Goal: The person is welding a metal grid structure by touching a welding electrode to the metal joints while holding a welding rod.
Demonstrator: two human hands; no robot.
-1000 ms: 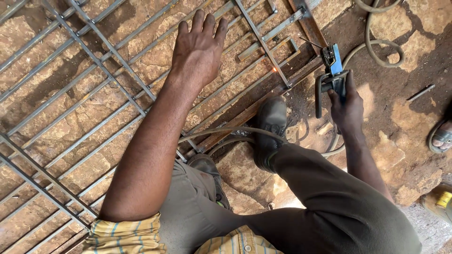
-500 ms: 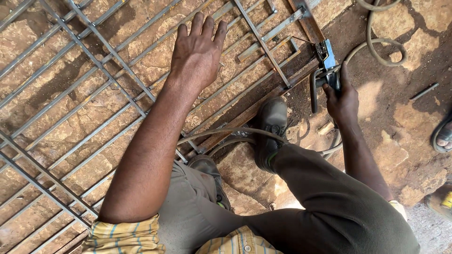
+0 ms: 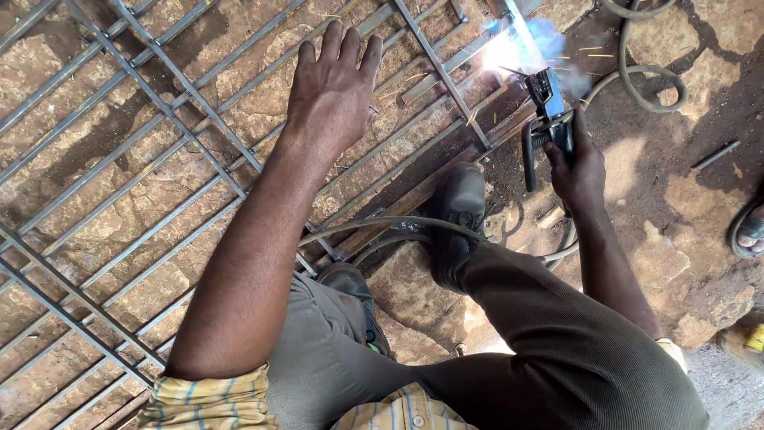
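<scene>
A grille of grey metal bars (image 3: 151, 151) lies flat on the stone ground. My left hand (image 3: 334, 84) presses palm-down on its bars, fingers spread, holding nothing. My right hand (image 3: 579, 163) grips a black and blue welding electrode holder (image 3: 545, 107) at the grille's right edge. A bright white arc with sparks and bluish smoke (image 3: 509, 48) burns at the rod's tip on a bar. My black shoe (image 3: 456, 215) stands on the grille's edge bar.
Grey welding cables (image 3: 637, 76) coil on the ground at top right and run under my leg. A short loose metal rod (image 3: 716, 155) lies to the right. Another person's sandalled foot (image 3: 748, 231) shows at the right edge.
My right hand has moved the electrode holder up to the grille's bar, and an arc with sparks has flared there. My left hand stays pressed in place.
</scene>
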